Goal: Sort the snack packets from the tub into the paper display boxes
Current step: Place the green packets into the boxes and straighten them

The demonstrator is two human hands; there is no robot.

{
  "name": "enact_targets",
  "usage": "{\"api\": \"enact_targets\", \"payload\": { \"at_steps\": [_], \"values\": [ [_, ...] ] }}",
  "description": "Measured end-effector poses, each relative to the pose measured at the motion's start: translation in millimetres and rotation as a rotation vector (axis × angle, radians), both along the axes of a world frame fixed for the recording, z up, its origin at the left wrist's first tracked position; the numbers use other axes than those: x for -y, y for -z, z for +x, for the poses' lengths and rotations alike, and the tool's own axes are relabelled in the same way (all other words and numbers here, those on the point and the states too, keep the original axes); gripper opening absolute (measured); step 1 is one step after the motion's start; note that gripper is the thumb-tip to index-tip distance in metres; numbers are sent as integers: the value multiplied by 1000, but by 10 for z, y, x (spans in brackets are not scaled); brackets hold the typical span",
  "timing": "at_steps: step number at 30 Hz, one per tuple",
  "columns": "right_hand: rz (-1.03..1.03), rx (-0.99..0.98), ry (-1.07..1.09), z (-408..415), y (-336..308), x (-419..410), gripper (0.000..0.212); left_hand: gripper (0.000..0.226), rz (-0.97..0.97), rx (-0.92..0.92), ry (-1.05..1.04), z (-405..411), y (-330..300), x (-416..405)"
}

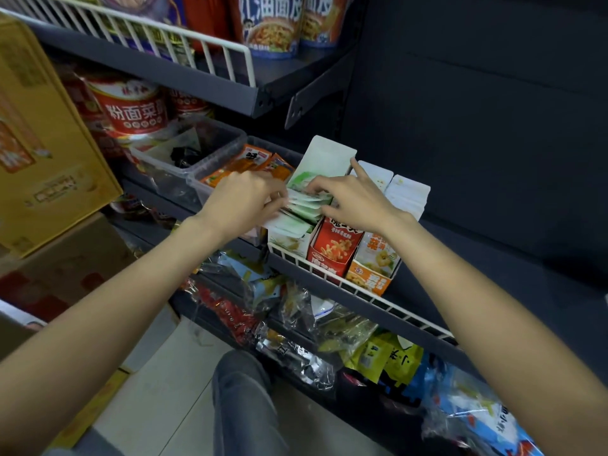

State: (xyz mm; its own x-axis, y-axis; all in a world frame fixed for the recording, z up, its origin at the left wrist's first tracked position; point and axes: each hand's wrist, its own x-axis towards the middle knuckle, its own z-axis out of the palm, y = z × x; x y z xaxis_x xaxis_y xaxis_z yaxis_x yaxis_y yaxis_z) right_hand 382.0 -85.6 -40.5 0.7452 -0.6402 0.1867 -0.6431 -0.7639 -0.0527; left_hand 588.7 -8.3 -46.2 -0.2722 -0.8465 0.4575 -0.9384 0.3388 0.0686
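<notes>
Three paper display boxes stand side by side on the middle shelf: a green-and-white box [324,156], a red box [335,245] and an orange box [375,268]. Green and white snack packets [304,205] fill the green box in a row. My left hand [243,199] pinches the left ends of those packets with curled fingers. My right hand [348,199] holds them from the right, index finger stretched up along the box's back flap. A clear plastic tub [200,184] behind my left hand holds orange packets [253,159].
A second clear tub [210,141] sits further left with dark items inside. Red noodle bowls [135,110] stand behind it. A white wire rail [355,291] edges the shelf. Yellow cartons [42,136] rise at the left. Bagged snacks [296,327] crowd the lower shelf.
</notes>
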Motion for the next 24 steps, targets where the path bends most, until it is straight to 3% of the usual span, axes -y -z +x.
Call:
{"api": "enact_targets", "payload": {
  "at_steps": [3,8,11,16,20,24],
  "values": [
    [-17,33,21,1,-6,52,24,20,-53,11,43,0,39,-34],
    [50,-27,-13,-52,5,84,34,25,-159,28,59,-15,60,-83],
    [12,-24,-16,-40,25,64,30,26,-164,50,94,-13,101,-94],
    [19,186,141,21,87,84,28,25,-135,47,101,3,146,-142],
    [36,304,221,76,65,178,16,27,-123,-53,84,2,33,-54],
    [87,336,224,77,59,230,14,17,45,-189,54,-36,-151,217]
  ]
}}
